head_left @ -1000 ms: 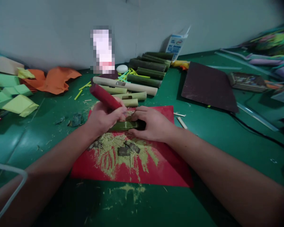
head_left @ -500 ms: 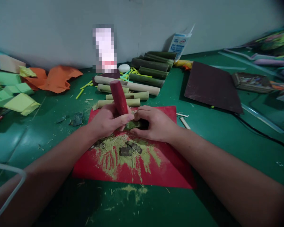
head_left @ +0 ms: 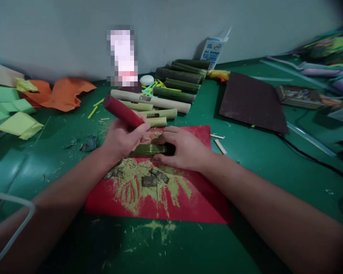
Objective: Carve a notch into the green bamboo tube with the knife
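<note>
My left hand [head_left: 118,140] is closed around a tool with a thick red round handle [head_left: 122,111]; the handle leans to the upper left, and the working end is hidden by the fingers. My right hand [head_left: 185,148] grips a green bamboo tube [head_left: 145,149] at its right end, thumb on the near side and fingers over the far side. The tube lies across a red sheet [head_left: 200,205]. Pale bamboo dust and shavings [head_left: 131,190] are spread in front of it, with several dark bamboo chips [head_left: 149,181] among them.
Several bamboo tubes [head_left: 177,75] lie behind the sheet, some with cut slots. A blurred upright screen [head_left: 121,55] and a carton [head_left: 214,51] stand by the wall. Folded papers [head_left: 20,123] lie left; a dark board [head_left: 253,101] and a cable [head_left: 308,156] lie right.
My left hand has moved left and lifted slightly, and the red handle has tilted further left. More of the bamboo tube's top now shows. My right hand keeps its hold; the view has shifted slightly.
</note>
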Tool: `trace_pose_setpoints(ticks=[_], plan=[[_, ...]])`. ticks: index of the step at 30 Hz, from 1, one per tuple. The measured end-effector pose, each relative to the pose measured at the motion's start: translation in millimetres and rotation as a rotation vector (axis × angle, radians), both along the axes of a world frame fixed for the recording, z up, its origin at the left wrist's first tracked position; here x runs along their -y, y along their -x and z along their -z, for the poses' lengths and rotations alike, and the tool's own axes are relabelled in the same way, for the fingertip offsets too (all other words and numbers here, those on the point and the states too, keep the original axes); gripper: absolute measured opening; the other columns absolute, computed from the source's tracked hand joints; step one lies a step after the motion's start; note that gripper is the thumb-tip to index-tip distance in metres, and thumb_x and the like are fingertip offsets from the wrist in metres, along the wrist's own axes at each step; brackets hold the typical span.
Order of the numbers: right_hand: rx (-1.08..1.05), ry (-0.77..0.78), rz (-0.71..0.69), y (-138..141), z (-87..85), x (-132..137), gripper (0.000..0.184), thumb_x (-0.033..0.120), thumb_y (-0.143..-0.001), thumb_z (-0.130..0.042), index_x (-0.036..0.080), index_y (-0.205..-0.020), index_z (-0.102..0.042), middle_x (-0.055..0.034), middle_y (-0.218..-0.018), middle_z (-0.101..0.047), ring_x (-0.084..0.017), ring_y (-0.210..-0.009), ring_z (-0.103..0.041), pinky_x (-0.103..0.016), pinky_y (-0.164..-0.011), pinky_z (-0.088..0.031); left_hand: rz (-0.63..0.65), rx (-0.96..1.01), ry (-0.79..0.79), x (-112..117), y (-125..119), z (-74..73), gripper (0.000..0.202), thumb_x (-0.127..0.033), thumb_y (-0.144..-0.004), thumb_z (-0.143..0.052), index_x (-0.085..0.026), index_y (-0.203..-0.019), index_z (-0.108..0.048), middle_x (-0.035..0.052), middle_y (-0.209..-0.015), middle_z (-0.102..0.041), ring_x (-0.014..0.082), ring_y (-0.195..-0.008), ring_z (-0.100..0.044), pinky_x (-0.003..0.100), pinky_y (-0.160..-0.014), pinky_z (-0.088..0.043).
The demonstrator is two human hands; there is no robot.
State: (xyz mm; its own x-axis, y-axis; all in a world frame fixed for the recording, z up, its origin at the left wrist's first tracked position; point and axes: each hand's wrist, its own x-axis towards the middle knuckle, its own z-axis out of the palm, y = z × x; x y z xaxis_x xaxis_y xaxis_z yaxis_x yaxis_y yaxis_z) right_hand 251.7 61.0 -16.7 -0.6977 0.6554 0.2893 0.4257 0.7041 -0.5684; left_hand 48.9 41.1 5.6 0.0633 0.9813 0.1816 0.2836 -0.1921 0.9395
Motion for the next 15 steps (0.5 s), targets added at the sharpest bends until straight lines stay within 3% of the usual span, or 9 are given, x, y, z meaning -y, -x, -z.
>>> trace_pose_setpoints(ticks=[8, 15], plan=[[-0.056, 0.045, 0.013, -1.0, 3.3, -0.4, 0.022, 0.034, -0.079, -0.074, 0.019, -0.082, -0.058, -0.0039, -0.083, -0.059, -0.02, -0.082, -0.056, -0.032, -0.072, -0.042, 0.266, 0.059, 0.083, 2.4, 8.0, 2.5, 0.024, -0.04, -0.085, -0.07, -0.018, -0.078, -0.063, -0.0046, -0.052, -0.055, 0.0075, -0.041, -0.048, 0.018, -0.039, -0.037], [-0.072, 0.03, 0.0, -1.7, 6.1, -1.6, 0.023, 0.035, -0.08, -0.074, 0.019, -0.081, -0.056, -0.0031, -0.08, -0.057, -0.019, -0.08, -0.053, -0.032, -0.071, -0.039, 0.327, 0.009, 0.055, 1.2, 9.3, 4.4, 0.022, -0.038, -0.089, -0.071, -0.017, -0.082, -0.067, -0.0043, -0.055, -0.057, 0.0079, -0.045, -0.051, 0.018, -0.044, -0.042]])
